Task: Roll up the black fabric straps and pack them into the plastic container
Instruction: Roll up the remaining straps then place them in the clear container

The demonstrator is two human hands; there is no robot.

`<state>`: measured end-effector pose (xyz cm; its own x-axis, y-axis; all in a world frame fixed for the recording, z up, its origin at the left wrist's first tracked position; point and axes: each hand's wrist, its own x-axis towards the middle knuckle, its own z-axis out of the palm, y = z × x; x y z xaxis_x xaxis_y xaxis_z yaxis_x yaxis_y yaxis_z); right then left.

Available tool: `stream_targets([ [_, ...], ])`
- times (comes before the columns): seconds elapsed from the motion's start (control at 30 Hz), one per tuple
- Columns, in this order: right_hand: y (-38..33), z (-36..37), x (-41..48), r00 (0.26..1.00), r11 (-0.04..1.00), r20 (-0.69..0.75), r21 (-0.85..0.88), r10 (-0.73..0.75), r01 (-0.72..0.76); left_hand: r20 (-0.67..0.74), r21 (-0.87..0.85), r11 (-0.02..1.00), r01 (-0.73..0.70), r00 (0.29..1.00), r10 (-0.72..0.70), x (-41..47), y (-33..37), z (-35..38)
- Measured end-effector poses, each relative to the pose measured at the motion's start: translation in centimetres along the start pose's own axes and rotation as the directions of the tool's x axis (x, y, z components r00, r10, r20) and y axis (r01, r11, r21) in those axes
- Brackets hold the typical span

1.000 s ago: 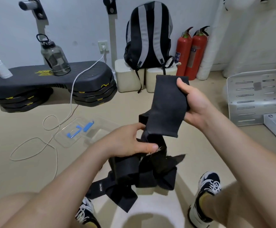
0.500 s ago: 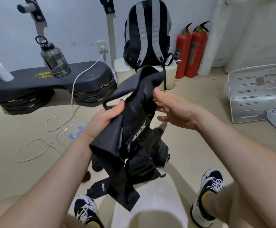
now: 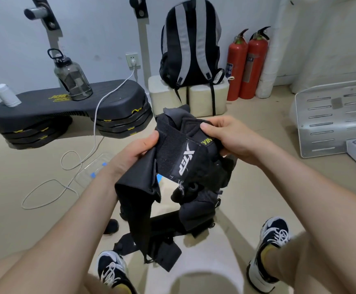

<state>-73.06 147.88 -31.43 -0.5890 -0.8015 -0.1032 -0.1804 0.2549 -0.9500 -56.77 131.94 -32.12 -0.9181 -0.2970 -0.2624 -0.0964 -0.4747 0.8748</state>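
Beige floor (image 3: 24, 166) | white cable (image 3: 95, 134) looped | plastic container (image 3: 88, 172) beside it | red extinguishers (image 3: 255, 66)

Place: a small exercise room.
Evidence: stacked aerobic step platform (image 3: 66, 107), water jug (image 3: 73, 79), backpack (image 3: 191, 39), two fire extinguishers (image 3: 247, 64), wall-mounted bar mounts (image 3: 43, 15).

Bare forearms (image 3: 81, 211); black-and-white sneakers (image 3: 273, 230) with white laces (image 3: 281, 235), yellow socks (image 3: 265, 254) at the ankles.
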Motion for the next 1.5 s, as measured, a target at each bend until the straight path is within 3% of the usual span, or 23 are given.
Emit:
stream_targets([
  [0.13,0.1,-0.4,0.0,0.973,0.951,-0.163,-0.289,-0.162,0.109,0.067,0.329,0.944,0.0,0.997,-0.024,0.7,0.0,-0.7],
  [0.23,0.3,-1.1,0.1,0.95,0.901,-0.212,-0.416,-0.23,0.125,0.117,0.463,0.885,-0.038,0.993,-0.019,1.1,-0.4,-0.9],
  [0.37,0.0,-1.3,-0.3,0.917,0.844,-0.252,-0.517,-0.309,0.143,0.011,0.694,0.714,-0.093,0.993,0.118,1.6,-0.8,-0.8],
  [0.4,-0.1,-1.2,-0.5,0.907,0.827,-0.26,-0.543,-0.333,0.147,-0.018,0.762,0.642,-0.087,0.988,0.155,1.9,-1.0,-0.9],
  [0.5,-0.4,-3.0,-1.5,0.869,0.811,-0.342,-0.575,-0.357,0.107,-0.086,0.971,0.239,0.004,0.939,0.333,2.7,-1.5,-2.6],
  [0.53,-0.6,-4.3,-1.9,0.844,0.836,-0.404,-0.542,-0.351,0.088,-0.121,0.987,0.147,0.071,0.921,0.37,2.6,-1.5,-3.2],
  [0.6,-0.7,-7.0,-2.8,0.802,0.924,-0.534,-0.378,-0.268,0.057,-0.181,0.983,0.092,0.158,0.907,0.379,2.5,-1.9,-4.4],
  [0.67,-0.3,-7.7,-3.5,0.843,0.983,-0.527,-0.185,-0.108,0.01,-0.193,0.973,0.185,0.137,0.924,0.33,2.3,-3.2,-4.5],
  [0.73,0.6,-6.8,-3.5,0.899,0.988,-0.437,-0.138,-0.001,-0.066,-0.161,0.949,0.305,0.08,0.954,0.251,2.2,-4.3,-3.6],
  [0.83,1.3,-5.6,-3.0,0.927,0.965,-0.367,-0.208,0.073,-0.158,-0.111,0.872,0.49,-0.006,0.972,0.208,2.3,-4.3,-2.7],
  [0.9,1.9,-5.5,-2.7,0.937,0.905,-0.344,-0.377,0.059,-0.195,-0.075,0.784,0.62,-0.034,0.986,0.149,2.0,-3.5,-2.1],
  [0.97,2.5,-5.2,-2.9,0.956,0.837,-0.286,-0.508,0.06,-0.204,-0.021,0.729,0.682,-0.063,0.993,0.115,1.7,-2.9,-1.3],
  [1.1,1.8,-4.0,-3.6,0.987,0.927,-0.069,-0.342,0.142,-0.157,0.067,0.587,0.806,-0.073,0.997,0.042,1.1,-2.2,0.3],
  [1.2,1.3,-3.2,-4.3,0.977,0.9,0.104,-0.417,0.184,-0.125,0.094,0.442,0.897,-0.012,0.995,-0.033,1.2,-1.6,0.3],
  [1.3,0.9,-2.5,-4.2,0.994,0.951,0.068,-0.304,0.081,-0.056,0.136,0.393,0.919,0.026,0.987,-0.086,0.9,-1.4,0.6],
  [1.4,0.5,-1.5,-3.6,0.996,0.99,0.017,-0.111,0.093,-0.09,0.103,0.447,0.894,0.031,0.991,-0.086,0.8,-1.8,1.5],
  [1.47,0.7,-0.6,-3.2,0.998,0.963,-0.064,-0.268,0.023,-0.039,0.08,0.607,0.794,-0.014,0.996,-0.043,0.9,-2.1,2.2],
  [1.5,0.7,-0.2,-3.0,0.994,0.93,-0.108,-0.368,-0.035,-0.007,0.067,0.718,0.695,-0.048,0.998,-0.001,1.0,-2.3,2.4],
])
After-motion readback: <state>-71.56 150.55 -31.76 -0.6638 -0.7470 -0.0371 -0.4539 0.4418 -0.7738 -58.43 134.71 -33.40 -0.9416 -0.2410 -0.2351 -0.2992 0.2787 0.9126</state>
